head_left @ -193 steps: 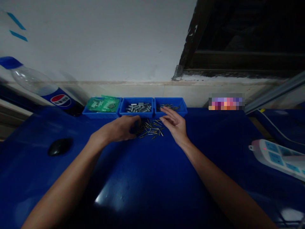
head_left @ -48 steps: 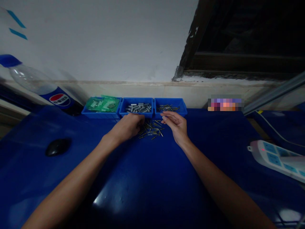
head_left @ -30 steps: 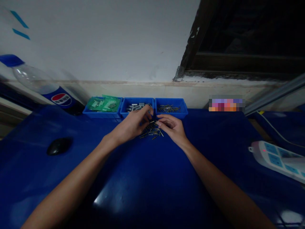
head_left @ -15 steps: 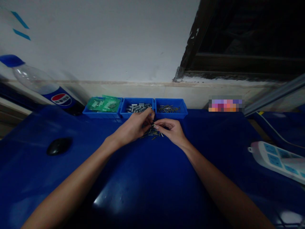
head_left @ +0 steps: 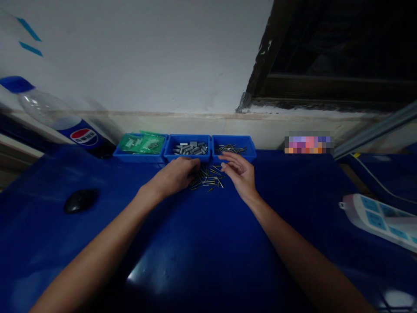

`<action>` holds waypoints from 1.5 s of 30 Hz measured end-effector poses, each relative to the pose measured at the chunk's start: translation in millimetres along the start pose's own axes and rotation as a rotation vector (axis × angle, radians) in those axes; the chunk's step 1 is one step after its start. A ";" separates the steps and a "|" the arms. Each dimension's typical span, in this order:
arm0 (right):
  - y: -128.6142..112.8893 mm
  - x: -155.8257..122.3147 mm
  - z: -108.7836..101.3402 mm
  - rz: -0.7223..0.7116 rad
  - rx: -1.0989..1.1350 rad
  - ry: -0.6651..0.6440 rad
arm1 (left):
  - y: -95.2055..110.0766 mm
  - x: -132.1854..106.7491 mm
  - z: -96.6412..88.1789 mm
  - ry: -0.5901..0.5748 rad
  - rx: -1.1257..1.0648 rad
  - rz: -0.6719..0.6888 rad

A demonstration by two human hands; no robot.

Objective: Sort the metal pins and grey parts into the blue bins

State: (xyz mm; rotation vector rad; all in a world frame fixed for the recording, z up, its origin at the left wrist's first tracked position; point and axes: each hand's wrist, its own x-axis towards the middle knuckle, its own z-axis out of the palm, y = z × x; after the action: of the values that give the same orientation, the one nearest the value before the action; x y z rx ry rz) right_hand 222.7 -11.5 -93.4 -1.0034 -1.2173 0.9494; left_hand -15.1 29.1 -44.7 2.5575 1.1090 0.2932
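Note:
A loose pile of thin, silver and brassy nail-like pins (head_left: 208, 179) lies on the blue table in front of the bins. At its left edge is my left hand (head_left: 176, 177), back upward, with fingers curled down among the pins; whatever is in the fingertips is hidden. My right hand (head_left: 241, 176) hovers at the pile's right side, fingers apart, in front of the right blue bin (head_left: 250, 153), which holds similar pins (head_left: 230, 149). Short grey metal pieces (head_left: 192, 148) fill the middle blue bin (head_left: 169, 152).
The left blue bin (head_left: 138, 159) contains green-tinted plastic packets (head_left: 148, 142). A Pepsi bottle (head_left: 83, 134) stands at the back left, with a black computer mouse (head_left: 81, 201) nearer. On the right lies a white case with blue compartments (head_left: 374, 217). A wall runs behind the bins.
My hands have drawn apart from their meeting point over the pile. The left one moved left and down to the pins; the right one opened and shifted slightly right.

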 end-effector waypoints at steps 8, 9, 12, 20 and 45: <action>-3.3 0.3 0.6 0.023 0.033 -0.010 | -1.2 2.5 1.7 0.017 -0.019 -0.021; -3.2 0.3 0.5 0.026 0.034 -0.009 | -1.4 2.3 0.9 0.023 -0.009 -0.011; -2.7 0.2 0.4 0.030 0.037 -0.013 | 0.3 1.6 -4.7 0.030 0.015 -0.005; -0.9 0.2 1.0 0.049 0.036 -0.029 | 8.1 3.0 -16.9 0.127 -0.193 0.013; 4.8 1.9 0.2 0.054 0.052 -0.025 | 14.4 3.9 -13.7 0.164 -0.277 -0.055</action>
State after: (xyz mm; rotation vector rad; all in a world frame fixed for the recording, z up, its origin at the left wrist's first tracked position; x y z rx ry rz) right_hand 222.5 -8.3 -97.4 -0.9901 -1.1857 1.0329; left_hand -7.2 25.7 -26.3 2.2872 1.1068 0.6072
